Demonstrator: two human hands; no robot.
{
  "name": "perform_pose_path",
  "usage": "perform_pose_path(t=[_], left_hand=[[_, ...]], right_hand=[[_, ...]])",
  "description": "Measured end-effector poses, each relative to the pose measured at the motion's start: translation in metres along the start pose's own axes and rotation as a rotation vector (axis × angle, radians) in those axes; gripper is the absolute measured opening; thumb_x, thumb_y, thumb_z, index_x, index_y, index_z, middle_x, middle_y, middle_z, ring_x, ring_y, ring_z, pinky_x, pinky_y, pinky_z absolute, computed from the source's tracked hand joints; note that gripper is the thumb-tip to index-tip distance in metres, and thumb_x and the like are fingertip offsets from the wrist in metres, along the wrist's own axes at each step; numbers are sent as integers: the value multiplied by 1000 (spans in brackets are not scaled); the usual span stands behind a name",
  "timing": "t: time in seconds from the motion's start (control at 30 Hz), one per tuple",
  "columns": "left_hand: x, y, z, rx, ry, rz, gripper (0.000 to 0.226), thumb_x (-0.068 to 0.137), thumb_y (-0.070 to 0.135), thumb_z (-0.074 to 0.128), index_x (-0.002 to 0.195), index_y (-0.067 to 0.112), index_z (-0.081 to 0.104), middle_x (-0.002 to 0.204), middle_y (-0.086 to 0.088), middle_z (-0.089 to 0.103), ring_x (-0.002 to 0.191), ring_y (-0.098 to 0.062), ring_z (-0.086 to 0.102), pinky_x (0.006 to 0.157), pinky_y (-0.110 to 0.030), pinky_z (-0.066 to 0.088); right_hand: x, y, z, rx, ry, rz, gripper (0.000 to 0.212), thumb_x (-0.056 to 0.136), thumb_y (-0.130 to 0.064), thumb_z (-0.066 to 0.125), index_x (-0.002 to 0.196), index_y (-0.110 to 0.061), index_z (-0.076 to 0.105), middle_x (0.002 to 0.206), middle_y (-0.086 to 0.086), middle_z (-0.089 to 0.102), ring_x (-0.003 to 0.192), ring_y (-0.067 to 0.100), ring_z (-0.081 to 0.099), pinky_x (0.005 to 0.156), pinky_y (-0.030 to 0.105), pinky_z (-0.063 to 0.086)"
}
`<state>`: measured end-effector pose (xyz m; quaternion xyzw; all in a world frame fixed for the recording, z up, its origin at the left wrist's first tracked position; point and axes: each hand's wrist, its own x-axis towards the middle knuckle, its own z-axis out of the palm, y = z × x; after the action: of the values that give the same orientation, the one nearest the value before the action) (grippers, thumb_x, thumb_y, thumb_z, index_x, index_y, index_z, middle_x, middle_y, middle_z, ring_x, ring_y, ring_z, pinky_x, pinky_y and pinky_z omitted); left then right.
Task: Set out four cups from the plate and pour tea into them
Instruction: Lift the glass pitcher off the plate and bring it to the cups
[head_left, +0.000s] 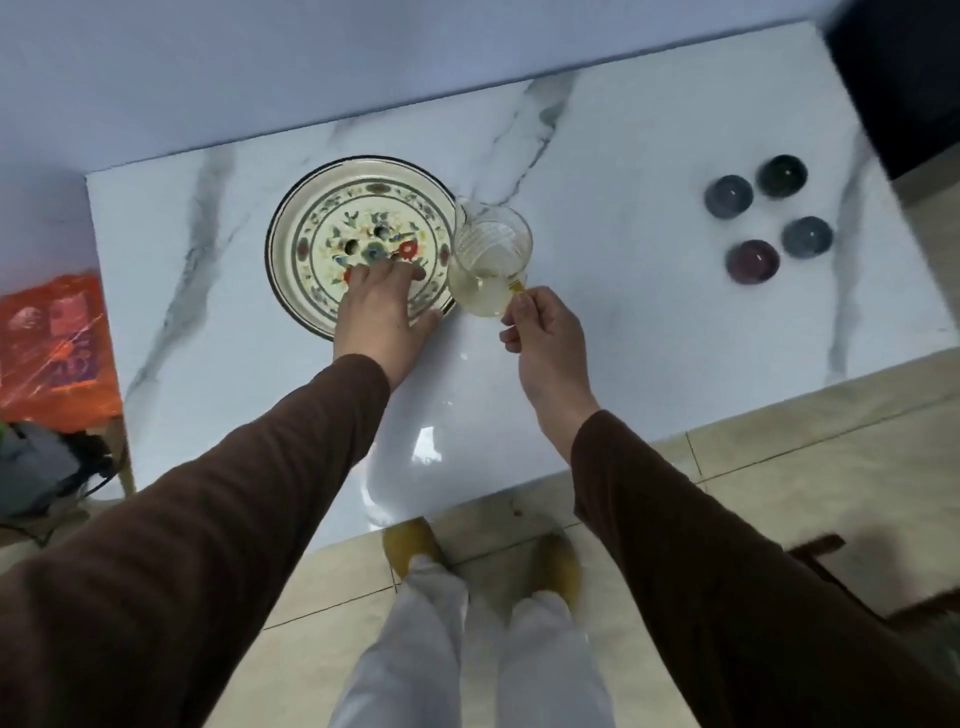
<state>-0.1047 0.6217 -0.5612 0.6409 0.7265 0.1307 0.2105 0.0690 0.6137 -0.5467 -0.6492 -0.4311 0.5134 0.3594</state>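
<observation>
A round floral plate (322, 208) with a dark rim lies on the white marble table (623, 291); no cups are on it. My left hand (382, 306) rests flat on the plate's near edge, fingers apart. My right hand (545, 332) grips the handle of a glass pitcher (491, 254) holding a little pale yellow tea, right beside the plate's right rim. Several small dark cups stand in a cluster at the right of the table: a blue-grey one (728, 195), a dark green one (783, 175), another blue-grey one (808, 236) and a purple one (753, 261).
An orange plastic bag (57, 348) and grey clutter sit on a low stand left of the table. A dark object (904, 88) fills the far right corner. My legs and yellow shoes stand on beige floor tiles at the table's near edge.
</observation>
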Motion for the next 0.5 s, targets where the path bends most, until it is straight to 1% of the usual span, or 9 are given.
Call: perform_pose_path(t=[0.2, 0.37, 0.43, 0.5], left_hand=[[-19, 80, 49, 33, -67, 88, 44, 86, 31, 66, 125, 11, 58, 125, -12, 58, 119, -35, 45, 100, -41, 37], [-41, 152, 93, 44, -81, 102, 44, 86, 31, 66, 125, 13, 58, 126, -9, 58, 120, -33, 45, 100, -42, 39], [-48, 179, 111, 40, -90, 98, 44, 86, 32, 66, 126, 13, 58, 126, -8, 58, 121, -33, 44, 101, -41, 38], [-52, 199, 126, 31, -95, 97, 44, 87, 32, 65, 126, 14, 58, 126, -7, 58, 121, -32, 44, 100, -41, 39]], right_hand=[[-12, 33, -98, -18, 83, 32, 26, 103, -23, 43, 83, -11, 54, 75, -5, 55, 64, 7, 54, 62, 22, 46], [-15, 55, -183, -20, 97, 27, 28, 103, -24, 42, 85, -7, 54, 76, -2, 56, 64, 9, 55, 65, 28, 46], [-12, 64, -216, -29, 102, 21, 29, 103, -26, 41, 86, -7, 55, 75, -4, 55, 65, 8, 54, 64, 24, 46], [-8, 71, -241, -49, 104, 1, 29, 103, -26, 41, 85, -8, 54, 75, -5, 55, 67, 8, 54, 61, 15, 45]])
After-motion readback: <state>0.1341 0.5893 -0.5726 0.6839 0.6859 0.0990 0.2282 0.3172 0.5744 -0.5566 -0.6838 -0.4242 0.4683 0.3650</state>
